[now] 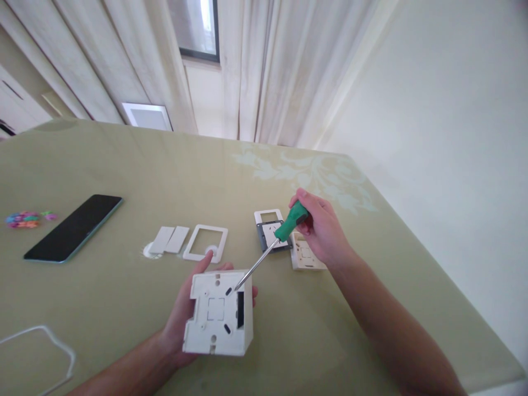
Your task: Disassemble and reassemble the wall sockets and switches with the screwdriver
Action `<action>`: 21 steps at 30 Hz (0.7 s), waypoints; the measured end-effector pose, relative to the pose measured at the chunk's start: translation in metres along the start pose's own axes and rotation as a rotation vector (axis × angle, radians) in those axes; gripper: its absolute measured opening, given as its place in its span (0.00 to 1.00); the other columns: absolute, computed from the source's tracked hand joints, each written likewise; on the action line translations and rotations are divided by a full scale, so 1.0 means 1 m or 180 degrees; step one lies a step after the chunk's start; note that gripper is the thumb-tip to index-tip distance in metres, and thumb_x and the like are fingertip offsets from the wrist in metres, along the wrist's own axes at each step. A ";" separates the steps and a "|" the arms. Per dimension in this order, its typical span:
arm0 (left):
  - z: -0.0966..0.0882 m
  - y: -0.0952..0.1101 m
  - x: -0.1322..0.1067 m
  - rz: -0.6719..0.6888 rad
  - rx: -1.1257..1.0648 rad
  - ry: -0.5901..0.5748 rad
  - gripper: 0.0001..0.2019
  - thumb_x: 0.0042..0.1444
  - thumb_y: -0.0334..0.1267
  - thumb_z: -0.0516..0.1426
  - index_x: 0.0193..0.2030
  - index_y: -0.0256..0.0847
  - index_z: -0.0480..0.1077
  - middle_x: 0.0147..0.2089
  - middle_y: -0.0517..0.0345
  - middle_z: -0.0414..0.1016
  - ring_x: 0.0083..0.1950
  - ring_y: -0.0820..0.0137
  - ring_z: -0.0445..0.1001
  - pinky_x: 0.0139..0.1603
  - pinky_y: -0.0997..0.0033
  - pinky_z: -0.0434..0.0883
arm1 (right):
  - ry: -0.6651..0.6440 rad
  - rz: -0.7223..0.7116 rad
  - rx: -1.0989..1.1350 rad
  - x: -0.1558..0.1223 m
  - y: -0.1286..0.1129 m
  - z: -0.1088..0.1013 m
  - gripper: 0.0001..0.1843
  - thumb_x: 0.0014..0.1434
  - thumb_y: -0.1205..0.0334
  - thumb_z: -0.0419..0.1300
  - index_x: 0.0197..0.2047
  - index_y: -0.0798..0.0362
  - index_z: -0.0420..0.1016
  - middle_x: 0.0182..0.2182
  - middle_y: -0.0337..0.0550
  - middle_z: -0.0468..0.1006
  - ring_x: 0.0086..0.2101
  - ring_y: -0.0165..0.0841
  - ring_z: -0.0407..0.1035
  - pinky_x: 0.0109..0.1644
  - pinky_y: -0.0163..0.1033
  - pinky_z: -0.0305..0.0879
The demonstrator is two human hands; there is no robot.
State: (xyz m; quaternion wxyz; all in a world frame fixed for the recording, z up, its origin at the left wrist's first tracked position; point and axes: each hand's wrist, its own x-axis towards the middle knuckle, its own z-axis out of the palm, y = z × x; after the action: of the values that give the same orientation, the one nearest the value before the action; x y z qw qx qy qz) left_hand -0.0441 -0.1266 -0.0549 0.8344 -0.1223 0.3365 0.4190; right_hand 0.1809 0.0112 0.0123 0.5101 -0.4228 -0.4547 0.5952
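My left hand [183, 319] is wrapped round a white plastic switch back box [225, 335], its slotted back facing up toward me. In my right hand [319, 225] is a screwdriver [289, 221] with a green handle, gripped by the fingers and slanting down to the left. The metal tip is at the box's back, close to a dark oblong slot; whether it touches cannot be told. Below the right hand lies another white back box [306, 256]. Beside that box sits a socket module [268, 235] with a dark grey edge, near a white frame [268, 215].
Left of the held box lie a square white frame [192, 250] and two white rectangular plates [170, 240]. Farther left are a black tablet [76, 228] and a small pile of colourful bits [23, 220]. A white cable [58, 342] curves at the lower left. A wall [454, 165] borders the table's right side.
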 end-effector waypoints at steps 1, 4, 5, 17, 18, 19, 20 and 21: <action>-0.001 0.000 0.000 -0.0010 0.0014 -0.0040 0.23 0.74 0.55 0.60 0.38 0.38 0.84 0.40 0.38 0.90 0.39 0.51 0.91 0.46 0.52 0.86 | -0.0002 0.0000 0.0006 0.000 0.000 0.000 0.29 0.50 0.36 0.80 0.26 0.53 0.80 0.17 0.32 0.67 0.17 0.22 0.54 0.18 0.34 0.42; -0.003 -0.001 -0.001 0.0061 0.0023 -0.0220 0.25 0.75 0.55 0.58 0.39 0.37 0.85 0.41 0.36 0.90 0.42 0.49 0.91 0.52 0.45 0.85 | 0.0001 -0.0014 0.0009 0.000 -0.001 0.001 0.28 0.50 0.36 0.80 0.26 0.53 0.80 0.17 0.32 0.66 0.16 0.22 0.54 0.18 0.33 0.42; -0.002 -0.001 -0.002 0.0077 0.0032 -0.0278 0.26 0.75 0.55 0.57 0.39 0.36 0.85 0.41 0.34 0.90 0.43 0.48 0.91 0.54 0.41 0.84 | 0.0002 -0.0016 0.0000 0.000 -0.002 0.001 0.28 0.50 0.36 0.80 0.26 0.53 0.80 0.17 0.32 0.66 0.16 0.22 0.54 0.18 0.34 0.42; -0.004 0.017 -0.014 0.2854 0.4013 -0.0738 0.21 0.71 0.60 0.59 0.37 0.45 0.65 0.46 0.50 0.77 0.51 0.54 0.77 0.51 0.59 0.75 | 0.0085 -0.0190 0.0041 0.002 -0.010 -0.004 0.27 0.50 0.37 0.80 0.25 0.52 0.81 0.17 0.32 0.66 0.17 0.22 0.52 0.18 0.34 0.40; -0.007 0.019 -0.013 0.3343 0.4789 -0.0801 0.19 0.69 0.56 0.62 0.38 0.46 0.65 0.48 0.49 0.76 0.54 0.52 0.76 0.52 0.58 0.74 | 0.0094 -0.0209 0.0048 0.002 -0.012 -0.005 0.27 0.50 0.36 0.80 0.25 0.52 0.81 0.17 0.32 0.66 0.17 0.22 0.51 0.18 0.34 0.40; -0.010 0.020 -0.012 0.3711 0.5485 -0.0851 0.17 0.67 0.53 0.65 0.39 0.46 0.65 0.49 0.47 0.76 0.55 0.51 0.76 0.53 0.56 0.73 | 0.0107 -0.0227 0.0050 0.002 -0.014 -0.006 0.27 0.50 0.36 0.80 0.25 0.52 0.81 0.17 0.32 0.66 0.17 0.22 0.51 0.18 0.33 0.40; -0.013 0.019 -0.010 0.4000 0.6067 -0.0903 0.16 0.65 0.51 0.67 0.40 0.45 0.66 0.50 0.46 0.76 0.55 0.49 0.75 0.53 0.54 0.72 | 0.0119 -0.0243 0.0048 0.002 -0.016 -0.007 0.28 0.49 0.36 0.80 0.25 0.52 0.81 0.17 0.32 0.65 0.17 0.22 0.51 0.18 0.33 0.40; -0.015 0.018 -0.008 0.4212 0.6538 -0.0959 0.16 0.64 0.51 0.68 0.42 0.45 0.68 0.50 0.44 0.77 0.54 0.48 0.76 0.54 0.51 0.72 | 0.0133 -0.0262 0.0047 0.002 -0.017 -0.007 0.28 0.49 0.36 0.80 0.25 0.52 0.81 0.17 0.32 0.65 0.17 0.22 0.51 0.18 0.33 0.40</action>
State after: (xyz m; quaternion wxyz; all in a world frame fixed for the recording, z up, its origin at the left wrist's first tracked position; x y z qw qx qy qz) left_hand -0.0681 -0.1275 -0.0597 0.2009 0.8344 0.4075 0.3119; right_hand 0.1916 0.0149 0.0271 0.5465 -0.4123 -0.4566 0.5682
